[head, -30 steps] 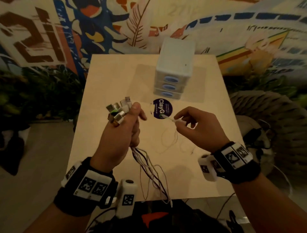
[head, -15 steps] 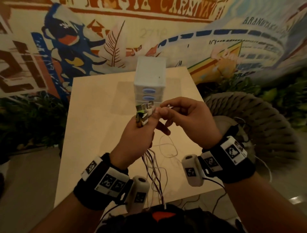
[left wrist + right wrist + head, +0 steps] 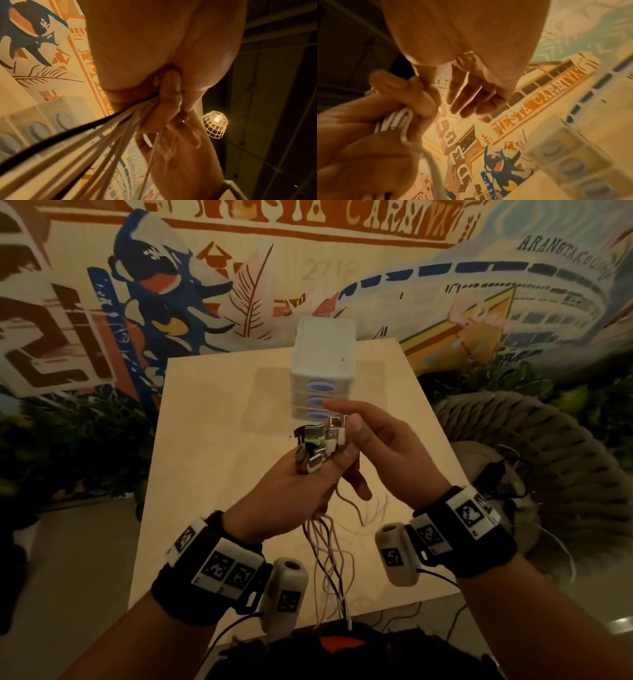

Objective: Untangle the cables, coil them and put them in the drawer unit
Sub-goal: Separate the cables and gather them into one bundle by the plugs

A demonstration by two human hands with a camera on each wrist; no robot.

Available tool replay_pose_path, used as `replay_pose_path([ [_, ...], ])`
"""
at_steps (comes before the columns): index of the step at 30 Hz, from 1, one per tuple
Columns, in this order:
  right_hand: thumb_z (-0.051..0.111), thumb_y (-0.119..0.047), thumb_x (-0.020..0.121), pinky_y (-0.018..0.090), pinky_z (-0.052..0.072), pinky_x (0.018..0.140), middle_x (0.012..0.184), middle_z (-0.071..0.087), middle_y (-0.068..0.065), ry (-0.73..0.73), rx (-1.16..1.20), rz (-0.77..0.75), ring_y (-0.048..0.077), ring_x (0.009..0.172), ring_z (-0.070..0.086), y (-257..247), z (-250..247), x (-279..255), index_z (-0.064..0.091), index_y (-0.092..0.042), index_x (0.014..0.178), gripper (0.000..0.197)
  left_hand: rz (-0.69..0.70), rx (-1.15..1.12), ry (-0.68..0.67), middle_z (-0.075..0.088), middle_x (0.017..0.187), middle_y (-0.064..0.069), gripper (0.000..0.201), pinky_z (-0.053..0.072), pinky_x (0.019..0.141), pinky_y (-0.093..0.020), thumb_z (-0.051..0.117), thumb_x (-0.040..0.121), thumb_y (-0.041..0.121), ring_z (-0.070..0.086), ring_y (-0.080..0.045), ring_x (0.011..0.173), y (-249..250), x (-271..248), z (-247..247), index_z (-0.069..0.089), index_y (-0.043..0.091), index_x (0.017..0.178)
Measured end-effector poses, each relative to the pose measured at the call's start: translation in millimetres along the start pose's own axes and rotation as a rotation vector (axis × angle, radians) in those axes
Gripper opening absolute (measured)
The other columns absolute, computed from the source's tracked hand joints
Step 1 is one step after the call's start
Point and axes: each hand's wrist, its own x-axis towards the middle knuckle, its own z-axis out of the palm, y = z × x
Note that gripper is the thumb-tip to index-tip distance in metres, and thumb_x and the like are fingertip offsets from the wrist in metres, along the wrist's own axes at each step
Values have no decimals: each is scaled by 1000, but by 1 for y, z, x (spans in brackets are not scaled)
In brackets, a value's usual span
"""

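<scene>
The left hand (image 3: 291, 491) is gripping a bundle of thin white, pale and dark cables (image 3: 329, 563) above the pale wooden square table (image 3: 205, 474), with the fingers curled tightly around the strands. A cluster of metal and white plastic USB plugs (image 3: 320, 445) is sticking up out of the top of the fist. Below the fist the cables are hanging in loose tangled loops, trailing down past the near table edge toward the person's lap. In the left wrist view the cables (image 3: 96, 142) are fanning out from under the curled fingers (image 3: 171, 94), 1 black strand among the pale ones.

The right hand (image 3: 387, 453) is hovering just beside the plugs, its fingers extended and relaxed, narrowly spread, holding nothing; the thumb is lying right next to the plug cluster, and whether it is touching cannot be told. The right wrist view is showing those straight fingers (image 3: 471, 97) apart from the left hand (image 3: 376, 121) and its cables.

The white plastic drawer unit with 3 blue oval handles (image 3: 323, 371) is standing toward the far edge of the table, behind both hands, all 3 drawers closed. Bare table surface is lying open to the left of the unit and the hands, out to the left edge. Beyond the right edge, a woven rope-textured round seat (image 3: 548, 460) is sitting close to the table. A painted mural wall (image 3: 205, 285) is rising just behind the far edge.
</scene>
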Motion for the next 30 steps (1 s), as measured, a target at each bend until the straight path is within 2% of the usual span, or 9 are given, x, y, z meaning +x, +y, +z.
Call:
replay_pose_path([
  [2, 31, -58, 101, 38, 56, 74, 75, 68, -6, -144, 50, 84, 33, 64, 57, 9, 4, -3, 63, -18, 125, 56, 51, -62, 53, 44, 53, -5, 33, 39, 49, -33, 52, 93, 51, 40, -17, 45, 1, 2, 1, 64, 26, 75],
  [5, 33, -85, 87, 38, 52, 97, 88, 74, -10, -294, -33, 238, 19, 93, 69, 29, 4, -10, 73, -36, 96, 64, 114, -137, 192, 55, 68, -24, 34, 46, 46, -25, 49, 101, 38, 52, -18, 46, 4, 8, -5, 64, 9, 92],
  [10, 54, -46, 101, 29, 54, 76, 91, 72, -2, -392, -216, 238, 12, 79, 66, 46, -10, -20, 72, -26, 105, 28, 206, -146, 342, 65, 62, -10, 36, 46, 46, -27, 43, 102, 42, 55, -23, 48, -3, 20, -22, 57, 15, 84],
  [14, 47, -56, 97, 21, 45, 64, 76, 63, -4, -274, -367, 207, 6, 67, 56, 57, -22, -29, 72, -34, 97, 33, 274, -212, 470, 61, 56, 1, 34, 60, 74, -38, 39, 110, 27, 65, -18, 58, -8, 27, -25, 56, 14, 84],
  [16, 45, -61, 95, 31, 44, 61, 71, 60, 7, -210, -439, 200, 14, 61, 52, 64, -33, -37, 70, -34, 88, 37, 231, -364, 485, 50, 51, 2, 34, 59, 65, -39, 39, 110, 29, 57, -17, 50, -7, 29, -28, 56, 14, 85],
  [19, 46, -55, 97, 35, 42, 62, 64, 57, 5, -114, -441, 252, 13, 57, 49, 79, -53, -55, 63, -32, 68, 41, 170, -487, 510, 34, 51, 5, 35, 32, 43, -23, 40, 110, 36, 29, -9, 41, -2, 27, -39, 53, 17, 84],
  [22, 48, -51, 98, 34, 45, 65, 55, 53, -13, -19, -449, 428, 1, 54, 48, 110, -75, -87, 58, -38, 54, 47, 171, -516, 505, 30, 53, 5, 37, 22, 41, -21, 41, 110, 39, 22, -8, 42, 1, 26, -47, 53, 20, 81],
  [27, 45, -65, 89, 30, 32, 60, 53, 32, -9, 33, -506, 714, 5, 47, 31, 160, -92, -152, 39, -20, 57, 55, 161, -540, 509, 30, 54, 7, 36, 22, 40, -20, 41, 109, 40, 20, -7, 42, 0, 23, -48, 53, 22, 80],
  [30, 48, -52, 97, 23, 27, 58, 50, 29, -10, 91, -353, 766, 5, 48, 29, 175, -85, -185, 34, -19, 60, 52, 154, -548, 502, 29, 53, 7, 36, 23, 41, -19, 39, 110, 38, 20, -8, 42, -1, 22, -43, 51, 21, 81],
])
